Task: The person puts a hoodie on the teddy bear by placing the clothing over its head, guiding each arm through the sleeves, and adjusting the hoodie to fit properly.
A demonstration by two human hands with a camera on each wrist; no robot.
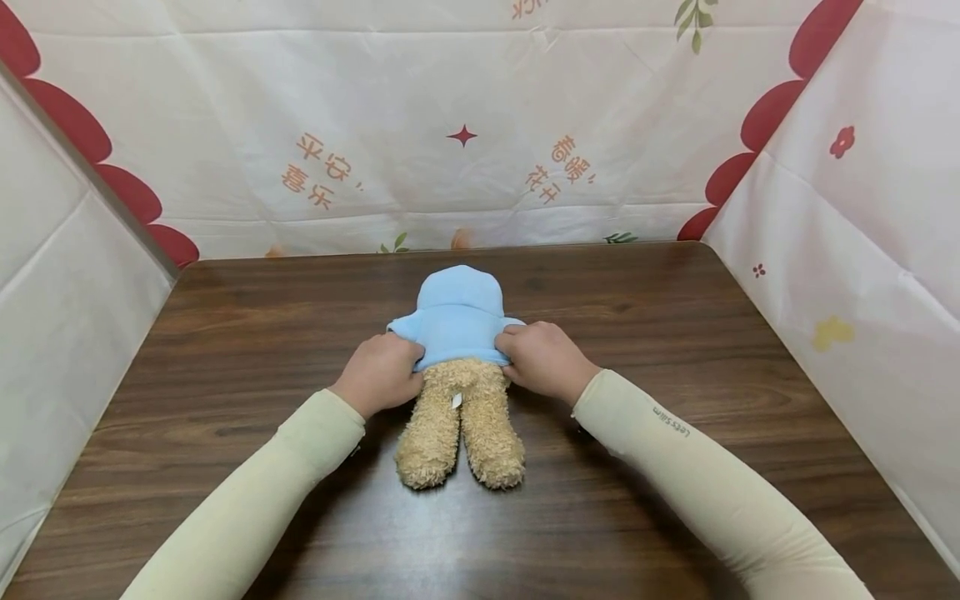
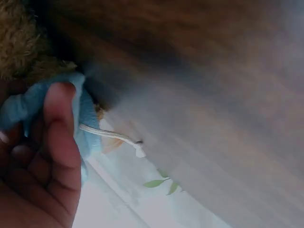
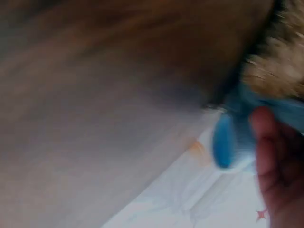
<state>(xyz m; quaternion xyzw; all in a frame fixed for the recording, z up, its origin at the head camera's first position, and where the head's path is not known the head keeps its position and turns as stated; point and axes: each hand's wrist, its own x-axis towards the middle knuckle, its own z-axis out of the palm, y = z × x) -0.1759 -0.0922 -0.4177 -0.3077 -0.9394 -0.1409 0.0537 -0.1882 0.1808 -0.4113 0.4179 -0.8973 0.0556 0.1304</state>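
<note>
Fingers (image 2: 61,145) of your left hand (image 1: 381,372) pinch one side of the light-blue top (image 1: 459,329), beside a pale cord (image 2: 113,134), on the tan plush toy (image 1: 463,383) that lies in the middle of the brown table (image 1: 660,325), legs (image 1: 429,446) toward you, and your right hand (image 1: 549,360) grips the top's opposite lower side.

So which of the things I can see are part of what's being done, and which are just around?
Part of the job, it seems:
left hand and right hand, both gripping fabric
blue hooded top, the fabric gripped
plush toy, wearing it

Just around:
table underneath
printed cloth behind
pale sleeves
</note>
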